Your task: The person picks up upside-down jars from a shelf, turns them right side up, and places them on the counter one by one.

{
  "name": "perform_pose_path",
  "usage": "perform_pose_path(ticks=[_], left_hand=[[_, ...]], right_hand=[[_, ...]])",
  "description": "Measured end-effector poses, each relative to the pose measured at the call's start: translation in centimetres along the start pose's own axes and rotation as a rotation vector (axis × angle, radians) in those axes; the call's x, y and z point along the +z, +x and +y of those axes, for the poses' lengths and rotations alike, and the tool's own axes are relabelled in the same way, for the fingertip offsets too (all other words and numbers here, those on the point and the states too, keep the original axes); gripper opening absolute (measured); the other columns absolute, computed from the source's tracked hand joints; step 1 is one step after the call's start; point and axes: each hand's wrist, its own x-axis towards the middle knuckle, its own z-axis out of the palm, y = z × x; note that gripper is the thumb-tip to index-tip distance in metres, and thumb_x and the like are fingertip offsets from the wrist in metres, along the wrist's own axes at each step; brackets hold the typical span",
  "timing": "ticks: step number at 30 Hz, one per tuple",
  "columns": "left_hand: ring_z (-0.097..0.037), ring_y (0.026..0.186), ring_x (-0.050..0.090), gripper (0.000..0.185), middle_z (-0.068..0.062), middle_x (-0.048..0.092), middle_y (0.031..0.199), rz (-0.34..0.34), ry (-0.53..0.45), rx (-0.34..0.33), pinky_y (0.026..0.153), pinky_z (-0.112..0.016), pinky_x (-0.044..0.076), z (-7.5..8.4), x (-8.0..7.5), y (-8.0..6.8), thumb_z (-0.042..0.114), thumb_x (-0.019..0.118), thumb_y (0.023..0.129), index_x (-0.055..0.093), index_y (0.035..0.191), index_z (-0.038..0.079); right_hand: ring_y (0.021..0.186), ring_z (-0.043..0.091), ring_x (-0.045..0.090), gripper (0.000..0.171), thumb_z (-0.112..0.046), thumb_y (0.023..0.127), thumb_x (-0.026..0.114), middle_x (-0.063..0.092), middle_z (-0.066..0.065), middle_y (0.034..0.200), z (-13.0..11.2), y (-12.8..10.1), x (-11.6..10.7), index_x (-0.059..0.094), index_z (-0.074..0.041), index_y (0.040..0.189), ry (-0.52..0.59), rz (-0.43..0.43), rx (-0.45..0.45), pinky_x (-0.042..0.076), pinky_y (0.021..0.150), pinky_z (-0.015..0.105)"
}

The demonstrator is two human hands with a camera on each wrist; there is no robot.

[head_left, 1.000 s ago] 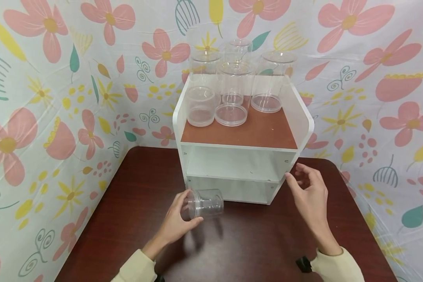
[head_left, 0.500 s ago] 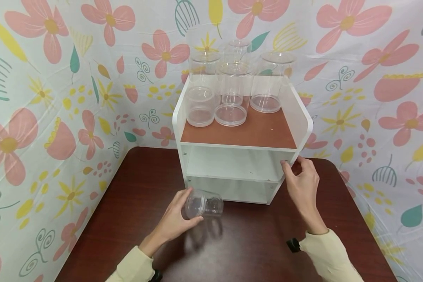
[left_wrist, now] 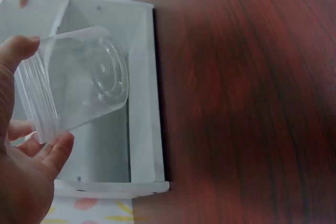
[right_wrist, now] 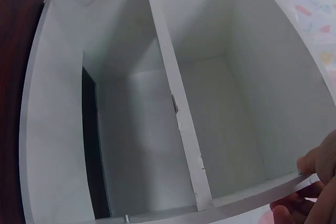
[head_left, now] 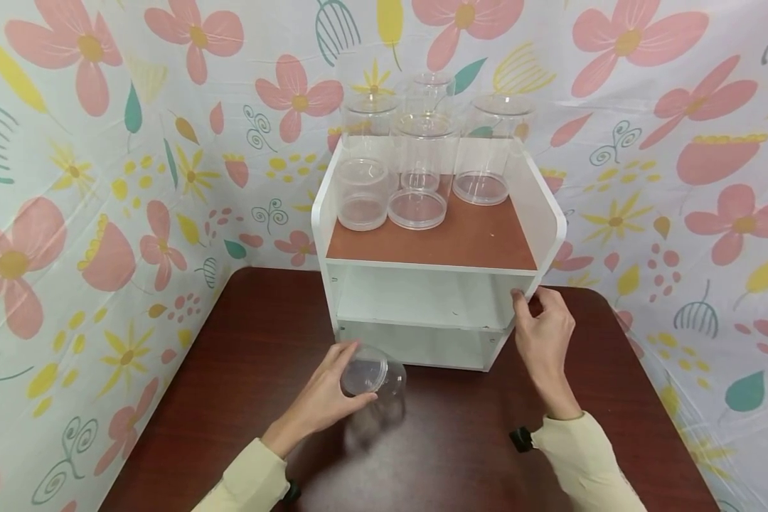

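My left hand (head_left: 320, 400) grips a clear plastic jar (head_left: 393, 390) around its ridged end, thumb on one side and fingers on the other. In the left wrist view the jar (left_wrist: 79, 80) lies tilted sideways, its round base facing away from the palm. Behind it is a small white shelf unit (head_left: 432, 268) with a reddish-brown top. My right hand (head_left: 546, 340) pinches the front edge of its right side panel; in the right wrist view the thumb (right_wrist: 315, 162) is inside that panel and the fingers curl outside.
Several clear jars stand upright on the unit's top, among them a short frosted-looking jar (head_left: 363, 195) and a taller jar (head_left: 422, 171). Two compartments open toward me below, divided by a thin shelf board (right_wrist: 178, 114). A dark wooden table (head_left: 262, 320) meets the flowered cloth wall (head_left: 230, 142).
My right hand has moved left onto the unit's side panel and taken hold of it. In my left hand the jar has turned, its ridged end now facing more upward toward me.
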Motion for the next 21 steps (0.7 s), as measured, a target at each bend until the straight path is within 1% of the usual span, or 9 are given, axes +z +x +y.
perform_pose_path(ticks=[3, 6, 13, 17, 21], left_hand=[[-0.024, 0.131, 0.053, 0.097, -0.005, 0.046, 0.148, -0.024, 0.016, 0.005, 0.104, -0.046, 0.049, -0.3, 0.5, 0.3, 0.041, 0.089, 0.080, 0.041, 0.158, 0.007], [-0.024, 0.131, 0.053, 0.097, -0.006, 0.047, 0.147, -0.034, 0.028, 0.015, 0.104, -0.045, 0.049, -0.6, 1.1, 0.6, 0.041, 0.089, 0.080, 0.041, 0.157, 0.006], [-0.027, 0.127, 0.055, 0.095, -0.011, 0.051, 0.143, -0.017, 0.098, 0.061, 0.097, -0.044, 0.053, -1.0, 2.2, 1.6, 0.042, 0.089, 0.079, 0.045, 0.154, 0.003], [-0.028, 0.127, 0.055, 0.096, -0.013, 0.053, 0.142, -0.019, 0.123, 0.059, 0.097, -0.044, 0.053, -1.5, 3.0, 1.9, 0.043, 0.090, 0.078, 0.046, 0.154, 0.003], [-0.030, 0.126, 0.056, 0.097, -0.014, 0.054, 0.140, -0.013, 0.128, 0.052, 0.098, -0.044, 0.052, -2.0, 3.8, 2.1, 0.043, 0.091, 0.077, 0.047, 0.153, 0.003]], right_hand=[[0.080, 0.030, 0.059, 0.015, -0.006, 0.095, 0.073, 0.066, 0.024, 0.089, -0.1, -0.1, 0.1, 0.072, 0.010, 0.094, 0.012, 0.007, -0.001, 0.038, 0.073, 0.034], [0.080, 0.033, 0.059, 0.015, -0.006, 0.095, 0.072, 0.066, 0.024, 0.089, -0.1, -0.1, 0.1, 0.073, 0.010, 0.095, 0.016, 0.015, -0.002, 0.038, 0.073, 0.034], [0.080, 0.037, 0.061, 0.014, -0.005, 0.094, 0.072, 0.065, 0.024, 0.088, 0.0, -0.1, 0.0, 0.073, 0.009, 0.094, 0.012, 0.026, -0.002, 0.038, 0.073, 0.035], [0.079, 0.037, 0.061, 0.014, -0.005, 0.094, 0.072, 0.066, 0.024, 0.088, 0.0, -0.1, 0.0, 0.072, 0.009, 0.094, 0.010, 0.026, 0.004, 0.039, 0.073, 0.033], [0.078, 0.033, 0.061, 0.014, -0.005, 0.094, 0.072, 0.066, 0.023, 0.089, 0.0, -0.1, 0.0, 0.072, 0.010, 0.094, 0.011, 0.022, 0.003, 0.039, 0.072, 0.032]])
